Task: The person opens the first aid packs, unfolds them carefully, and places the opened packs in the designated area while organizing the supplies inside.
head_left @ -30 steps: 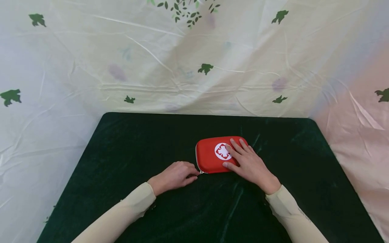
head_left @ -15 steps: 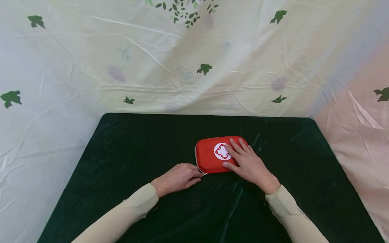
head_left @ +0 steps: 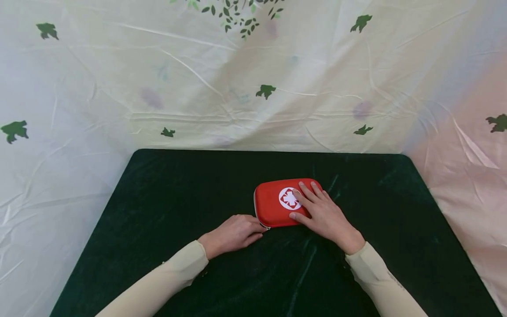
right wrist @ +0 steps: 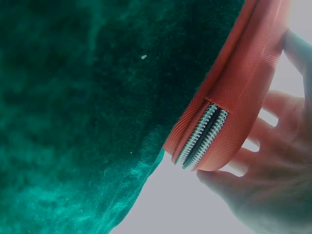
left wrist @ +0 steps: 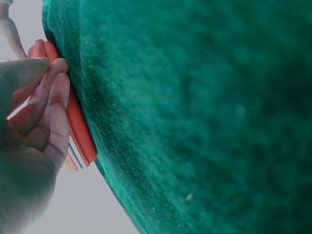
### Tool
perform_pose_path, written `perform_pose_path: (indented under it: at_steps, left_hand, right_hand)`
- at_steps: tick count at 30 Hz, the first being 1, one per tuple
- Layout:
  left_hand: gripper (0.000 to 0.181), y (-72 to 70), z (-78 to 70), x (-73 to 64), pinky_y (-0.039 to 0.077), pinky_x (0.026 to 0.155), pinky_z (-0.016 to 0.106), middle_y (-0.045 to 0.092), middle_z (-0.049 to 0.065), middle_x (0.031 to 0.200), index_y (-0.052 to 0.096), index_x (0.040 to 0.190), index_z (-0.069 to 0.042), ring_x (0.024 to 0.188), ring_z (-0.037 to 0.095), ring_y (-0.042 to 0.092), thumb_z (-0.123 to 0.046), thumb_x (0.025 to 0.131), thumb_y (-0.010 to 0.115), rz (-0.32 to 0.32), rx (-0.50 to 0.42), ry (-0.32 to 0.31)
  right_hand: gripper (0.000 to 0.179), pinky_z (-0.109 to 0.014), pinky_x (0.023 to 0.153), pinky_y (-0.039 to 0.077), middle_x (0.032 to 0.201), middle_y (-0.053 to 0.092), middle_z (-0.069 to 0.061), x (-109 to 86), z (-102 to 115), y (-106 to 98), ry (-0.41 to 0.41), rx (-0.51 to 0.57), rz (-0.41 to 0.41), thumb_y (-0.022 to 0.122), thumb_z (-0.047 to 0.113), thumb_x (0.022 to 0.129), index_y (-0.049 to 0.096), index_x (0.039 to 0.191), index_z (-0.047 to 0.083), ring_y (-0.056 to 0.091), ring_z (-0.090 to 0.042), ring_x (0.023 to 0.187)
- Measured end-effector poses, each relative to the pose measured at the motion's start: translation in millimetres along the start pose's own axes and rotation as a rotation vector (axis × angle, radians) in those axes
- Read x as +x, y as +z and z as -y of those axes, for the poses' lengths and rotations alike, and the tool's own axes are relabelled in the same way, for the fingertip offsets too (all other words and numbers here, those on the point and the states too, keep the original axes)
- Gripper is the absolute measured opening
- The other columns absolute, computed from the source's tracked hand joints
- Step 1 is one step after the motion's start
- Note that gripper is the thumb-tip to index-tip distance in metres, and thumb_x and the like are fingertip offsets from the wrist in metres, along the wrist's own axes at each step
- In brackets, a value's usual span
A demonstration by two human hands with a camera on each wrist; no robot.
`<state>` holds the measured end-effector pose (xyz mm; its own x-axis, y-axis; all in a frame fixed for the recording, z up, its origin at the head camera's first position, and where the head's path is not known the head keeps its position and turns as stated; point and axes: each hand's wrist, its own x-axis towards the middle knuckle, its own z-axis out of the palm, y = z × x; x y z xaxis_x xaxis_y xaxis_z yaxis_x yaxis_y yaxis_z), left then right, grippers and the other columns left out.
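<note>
A red zippered first-aid case [head_left: 271,204] with a white cross emblem lies flat on the dark green cloth. My left hand [head_left: 233,233] is at its near left corner, thumb and fingertips pinching the zipper pull [head_left: 267,228], which they mostly hide. In the left wrist view, thumb and index finger meet beside the case's edge [left wrist: 80,129]. My right hand [head_left: 326,218] rests on the right part of the lid with fingers spread, partly covering the emblem. The right wrist view shows the zipper teeth [right wrist: 204,136] parted at the end of their track.
Green velvety cloth [head_left: 190,180] covers the table and has a few creases near the case. Pale fabric [head_left: 198,88] printed with leaves and green bird shapes hangs behind and along both sides.
My left hand has slid slightly right and nearer with the zipper pull, round the case's near left corner. The right hand and the case have stayed in place.
</note>
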<state>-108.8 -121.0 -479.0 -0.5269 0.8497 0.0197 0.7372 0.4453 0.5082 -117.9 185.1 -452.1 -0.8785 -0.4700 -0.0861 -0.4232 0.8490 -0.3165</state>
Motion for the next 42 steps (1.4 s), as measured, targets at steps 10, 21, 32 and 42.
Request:
perform_pose_path:
  at_steps: [10,21,32,42]
  left_hand:
    - [0.024,-5.9,-7.7,-5.5,0.052,0.080,0.031,0.075,-0.004,0.108,0.078,0.116,-0.021,0.093,0.010,0.065,-0.036,0.102,0.067,-0.088,0.219,-0.094]
    - [0.047,-22.5,-8.4,2.2,0.050,0.102,0.045,0.067,0.005,0.132,0.066,0.135,-0.014,0.118,0.023,0.061,-0.047,0.101,0.065,-0.299,0.095,-0.446]
    - [0.076,-21.8,2.1,38.3,0.039,0.117,0.050,0.037,0.009,0.164,0.036,0.160,-0.009,0.145,0.029,0.042,-0.052,0.101,0.059,-0.266,-0.174,-0.483]
    - [0.064,-16.0,5.4,55.6,0.045,0.112,0.048,0.050,0.014,0.152,0.045,0.154,-0.004,0.132,0.031,0.052,-0.038,0.103,0.062,-0.343,-0.214,-0.555]
  right_hand:
    - [0.079,-0.067,0.120,0.022,0.170,0.025,-0.012,-1.2,1,1,-0.002,0.047,-0.010,0.064,0.053,0.098,0.036,0.162,0.017,0.013,-0.045,0.156]
    - [0.073,-0.066,0.115,0.033,0.167,0.029,-0.018,-9.0,5,-2,0.036,0.127,-0.079,0.067,0.046,0.098,0.046,0.156,0.008,0.018,-0.047,0.154]
    - [0.091,-0.069,0.111,0.036,0.168,0.019,-0.026,-21.0,-3,-3,0.228,0.201,-0.087,0.059,0.056,0.101,0.024,0.163,0.001,0.031,-0.052,0.146]
    - [0.085,-0.066,0.102,0.046,0.156,0.036,-0.033,-25.3,-7,-3,0.301,0.193,-0.101,0.058,0.050,0.103,0.026,0.161,-0.002,0.051,-0.051,0.127]
